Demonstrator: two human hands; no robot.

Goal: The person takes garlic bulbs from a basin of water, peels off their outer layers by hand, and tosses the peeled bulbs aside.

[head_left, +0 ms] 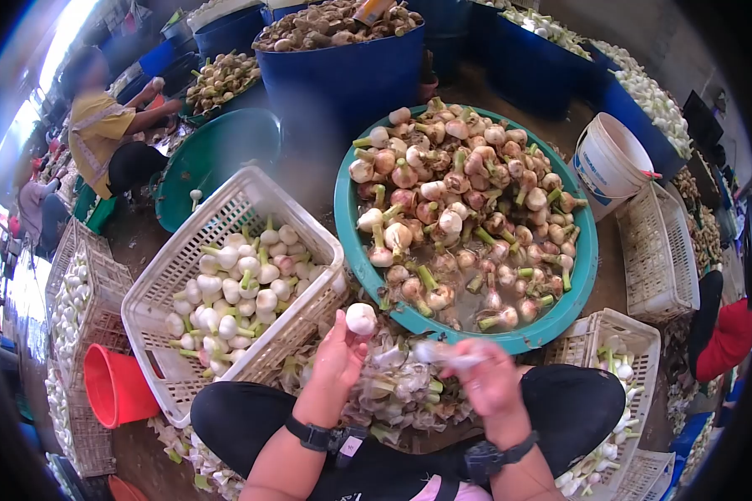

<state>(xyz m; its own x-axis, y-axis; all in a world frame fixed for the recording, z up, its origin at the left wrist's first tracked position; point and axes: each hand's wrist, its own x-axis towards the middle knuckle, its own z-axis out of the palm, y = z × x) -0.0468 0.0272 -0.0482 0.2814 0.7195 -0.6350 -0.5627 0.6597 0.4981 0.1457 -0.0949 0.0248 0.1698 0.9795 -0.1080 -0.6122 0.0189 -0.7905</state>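
Observation:
My left hand grips a white, cleaned garlic bulb in its fingertips, above the front rim of a round teal tub. In my right hand, pinched fingers hold a strip of pale garlic skin, blurred by motion. Many unpeeled garlic bulbs with short green stems fill the tub, some lying in murky water. To the left, a white plastic crate contains white peeled bulbs. Beneath my hands, between my knees, lies a heap of stripped garlic skins.
A red bucket stands left of the crate. At the right are a white bucket and more crates. Large blue tubs of garlic line the back. Another person sits at the upper left by a green tub.

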